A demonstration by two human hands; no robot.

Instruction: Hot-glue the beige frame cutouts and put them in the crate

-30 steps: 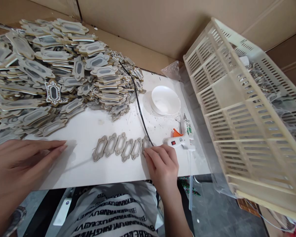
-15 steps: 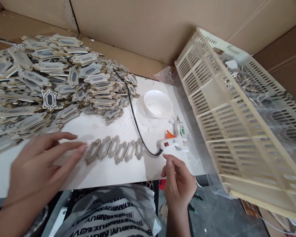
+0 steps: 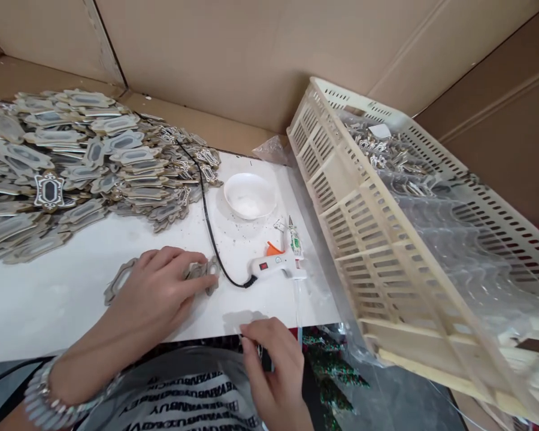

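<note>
My left hand lies over a row of small grey-brown ornamental frame plates, palm down. Its thumb and fingers are apart, and their tips touch the right end of the row. One frame plate shows at the fingertips and another sticks out left of the hand; those between are mostly covered. Near the table's front edge, my right hand is closed, thumb and forefinger almost together; anything between them is too small to make out. A white glue gun with an orange trigger lies beyond it.
A large pile of frame plates covers the back left of the white table. Behind the glue gun sits a white bowl, with a black cord running past it. A cream plastic crate stands at the right, holding metallic pieces and plastic wrap.
My left hand has moved right, from the row's left end to over it. My right hand has come nearer the table's front edge. The camera view has shifted.
</note>
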